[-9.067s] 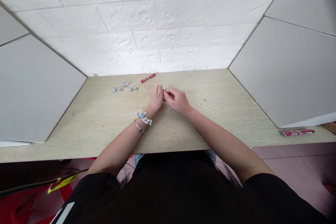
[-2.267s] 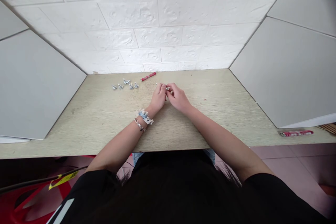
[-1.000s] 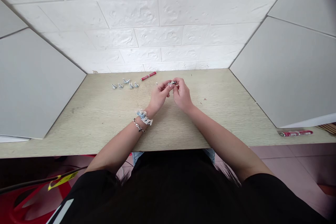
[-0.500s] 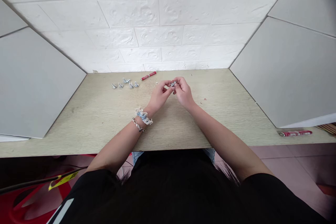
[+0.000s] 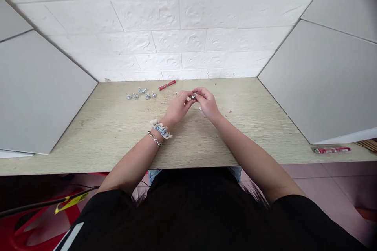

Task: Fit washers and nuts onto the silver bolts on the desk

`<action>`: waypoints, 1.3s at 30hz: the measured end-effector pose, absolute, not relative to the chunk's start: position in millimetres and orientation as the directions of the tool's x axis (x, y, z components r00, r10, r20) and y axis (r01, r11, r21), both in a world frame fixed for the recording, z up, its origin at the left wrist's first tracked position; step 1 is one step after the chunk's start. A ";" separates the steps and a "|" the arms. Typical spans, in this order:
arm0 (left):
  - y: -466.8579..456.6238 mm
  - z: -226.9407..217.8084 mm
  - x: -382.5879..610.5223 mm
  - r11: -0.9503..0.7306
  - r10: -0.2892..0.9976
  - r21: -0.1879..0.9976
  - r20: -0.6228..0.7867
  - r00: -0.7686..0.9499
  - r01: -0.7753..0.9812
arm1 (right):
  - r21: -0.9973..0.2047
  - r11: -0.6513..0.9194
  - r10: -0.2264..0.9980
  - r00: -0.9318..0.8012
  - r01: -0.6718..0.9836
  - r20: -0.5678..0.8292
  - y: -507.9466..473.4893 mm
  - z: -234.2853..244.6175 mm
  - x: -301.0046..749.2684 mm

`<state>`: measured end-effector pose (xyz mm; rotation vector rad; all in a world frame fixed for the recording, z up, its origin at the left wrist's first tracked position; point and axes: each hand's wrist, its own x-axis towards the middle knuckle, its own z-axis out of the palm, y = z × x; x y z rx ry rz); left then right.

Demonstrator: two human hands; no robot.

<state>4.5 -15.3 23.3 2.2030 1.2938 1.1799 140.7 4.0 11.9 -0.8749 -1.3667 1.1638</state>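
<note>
My left hand (image 5: 178, 108) and my right hand (image 5: 207, 104) meet above the middle of the pale wood-grain tabletop (image 5: 100, 137). Between their fingertips is a small metal bolt (image 5: 193, 96), mostly hidden by my fingers. Farther left on the table, beyond my left hand, lies a group of several loose metal bolts (image 5: 141, 93). A small red tube (image 5: 167, 85) lies near the back wall. My left wrist has a blue-and-white scrunchie (image 5: 160, 129) and a silver chain bracelet (image 5: 154, 139).
A white brick-textured wall (image 5: 147, 23) rises behind the table, with grey panels on the left (image 5: 38, 94) and right (image 5: 332, 82). Another red tube (image 5: 331, 150) lies at the front right. The table's front edge runs just past my forearms.
Since the earliest frame, my hands have moved up the picture and slightly right, lifting the bolt. Over the last second they stay close together, with small finger movements around the bolt.
</note>
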 end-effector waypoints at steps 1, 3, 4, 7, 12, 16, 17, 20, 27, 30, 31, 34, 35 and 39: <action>-15.1 23.3 3.9 -0.544 0.829 0.608 0.496 0.259 0.578 | -0.965 0.242 0.956 -0.142 -0.099 0.255 3.8 12.8 141.0; -14.5 23.6 2.6 -0.557 0.819 0.572 0.496 0.288 0.602 | -0.968 0.235 0.959 -0.141 -0.091 0.246 3.5 14.2 141.5; -14.4 23.9 2.0 -0.561 0.817 0.556 0.491 0.303 0.613 | -0.969 0.230 0.960 -0.141 -0.095 0.242 3.3 14.6 141.8; -15.3 25.5 0.9 -0.569 0.812 0.525 0.477 0.335 0.632 | -0.972 0.210 0.965 -0.138 -0.109 0.224 2.1 15.8 142.0; -19.7 26.9 1.6 -0.584 0.799 0.474 0.481 0.362 0.659 | -0.979 0.147 0.972 -0.164 -0.138 0.169 -0.9 21.1 141.3; -19.8 24.5 1.7 -0.602 0.779 0.403 0.487 0.395 0.690 | -0.983 0.020 0.985 -0.163 -0.181 0.050 -0.4 23.3 141.1; -19.3 23.8 1.4 -0.601 0.777 0.391 0.490 0.396 0.697 | -0.982 -0.017 0.985 -0.171 -0.186 0.015 0.2 22.9 141.2; -18.1 22.9 0.1 -0.598 0.774 0.378 0.499 0.389 0.706 | -0.974 -0.115 0.971 -0.228 -0.194 -0.069 2.0 21.0 141.7; -20.6 25.9 1.1 -0.524 0.836 0.472 0.445 0.321 0.709 | -0.933 -0.200 0.946 -0.307 -0.300 -0.104 -1.9 22.6 142.3; -21.1 26.8 2.4 -0.442 0.884 0.525 0.390 0.256 0.727 | -0.926 -0.219 0.939 -0.323 -0.308 -0.114 -2.4 23.1 142.1; -20.8 26.6 2.6 -0.425 0.893 0.527 0.379 0.244 0.736 | -0.928 -0.218 0.938 -0.326 -0.303 -0.114 -2.2 22.9 142.0; -18.6 24.8 1.8 -0.438 0.883 0.492 0.391 0.259 0.752 | -0.940 -0.206 0.940 -0.323 -0.274 -0.111 -1.3 21.4 141.6; -17.8 23.9 1.3 -0.458 0.871 0.473 0.407 0.274 0.753 | -0.942 -0.201 0.940 -0.324 -0.269 -0.108 -1.2 20.9 141.5; -16.3 20.9 -0.5 -0.509 0.827 0.421 0.481 0.291 0.751 | -0.941 -0.180 0.939 -0.337 -0.286 -0.077 -1.9 20.1 141.5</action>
